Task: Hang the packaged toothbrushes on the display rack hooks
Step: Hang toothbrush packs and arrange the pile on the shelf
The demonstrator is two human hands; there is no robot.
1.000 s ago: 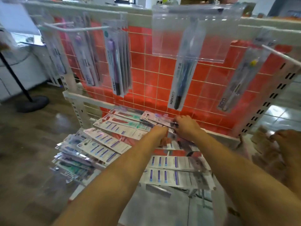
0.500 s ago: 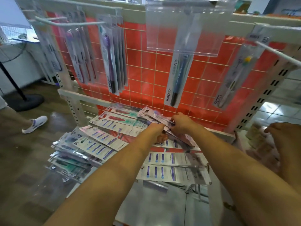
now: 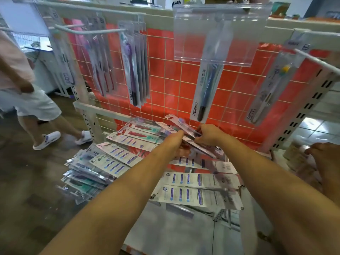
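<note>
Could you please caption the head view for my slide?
Both hands grip a packaged toothbrush below the display rack.

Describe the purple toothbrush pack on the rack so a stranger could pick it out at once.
Start at the red wire-grid panel of the display rack and go to its upper left, where a long white hook sticks out toward you. Just right of that hook hangs a bunch of packs; the front one is the purple toothbrush pack. It alone shows a purple brush head and a dark handle end, unlike the pink-handled packs to its left.
</note>
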